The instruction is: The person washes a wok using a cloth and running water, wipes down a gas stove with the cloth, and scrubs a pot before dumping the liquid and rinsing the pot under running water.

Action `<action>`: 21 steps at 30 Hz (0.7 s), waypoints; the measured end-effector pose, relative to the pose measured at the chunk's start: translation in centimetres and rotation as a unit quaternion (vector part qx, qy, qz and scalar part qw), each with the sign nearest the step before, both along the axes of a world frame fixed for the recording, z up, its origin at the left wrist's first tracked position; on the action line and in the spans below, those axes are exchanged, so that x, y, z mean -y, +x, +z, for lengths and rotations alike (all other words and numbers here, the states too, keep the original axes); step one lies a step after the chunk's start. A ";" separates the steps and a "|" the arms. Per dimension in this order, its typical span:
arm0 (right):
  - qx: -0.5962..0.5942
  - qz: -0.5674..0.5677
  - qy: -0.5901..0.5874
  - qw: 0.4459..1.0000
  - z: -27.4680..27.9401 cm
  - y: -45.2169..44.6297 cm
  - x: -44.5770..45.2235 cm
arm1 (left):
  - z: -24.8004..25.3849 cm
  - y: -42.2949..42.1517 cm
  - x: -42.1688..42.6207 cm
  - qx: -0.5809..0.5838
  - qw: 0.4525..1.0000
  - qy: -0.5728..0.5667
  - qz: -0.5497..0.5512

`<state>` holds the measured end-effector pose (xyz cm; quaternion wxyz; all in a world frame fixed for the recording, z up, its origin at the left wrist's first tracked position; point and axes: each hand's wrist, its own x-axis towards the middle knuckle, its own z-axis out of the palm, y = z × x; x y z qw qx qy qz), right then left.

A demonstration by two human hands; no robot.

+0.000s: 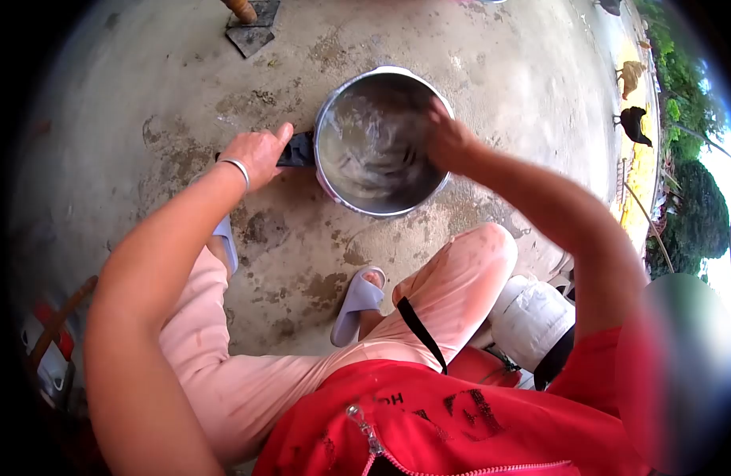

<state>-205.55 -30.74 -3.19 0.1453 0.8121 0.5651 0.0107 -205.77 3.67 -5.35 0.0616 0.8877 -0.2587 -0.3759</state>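
Observation:
My left hand, with a bracelet at the wrist, is wrapped round the black handle of a deep metal pot. The pot's open mouth faces me above the concrete floor. Cloudy liquid swirls inside, and whatever lies in it is blurred. Over the pot's right rim reaches my right hand, its fingers inside the pot. Motion smears those fingers, so I cannot make out whether they hold anything.
Under the pot lies stained concrete. My feet wear lavender slippers. A white bundle is beside my knee. A wooden leg rests on dark slabs at the top. Off right are a black chicken and a brown chicken.

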 end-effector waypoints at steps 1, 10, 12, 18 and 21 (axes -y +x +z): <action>-0.043 -0.034 -0.109 0.992 -2.3 1.7 0.9 | 0.0 -0.2 0.0 0.009 1.000 -0.009 0.002; -0.376 -0.158 -0.247 0.879 2.0 -4.3 -4.9 | 0.3 -0.4 0.3 0.040 0.999 0.014 -0.006; -0.443 -0.146 -0.220 0.857 -2.1 -5.9 -4.6 | 0.6 -0.5 0.4 0.040 0.999 0.018 -0.011; -0.495 -0.198 -0.042 0.845 -9.2 -8.4 -4.9 | 1.0 -0.4 0.4 0.045 0.999 -0.001 0.000; -0.447 -0.307 -0.213 0.813 -3.1 -4.1 -12.7 | 1.0 -0.3 0.5 0.036 0.999 0.011 -0.011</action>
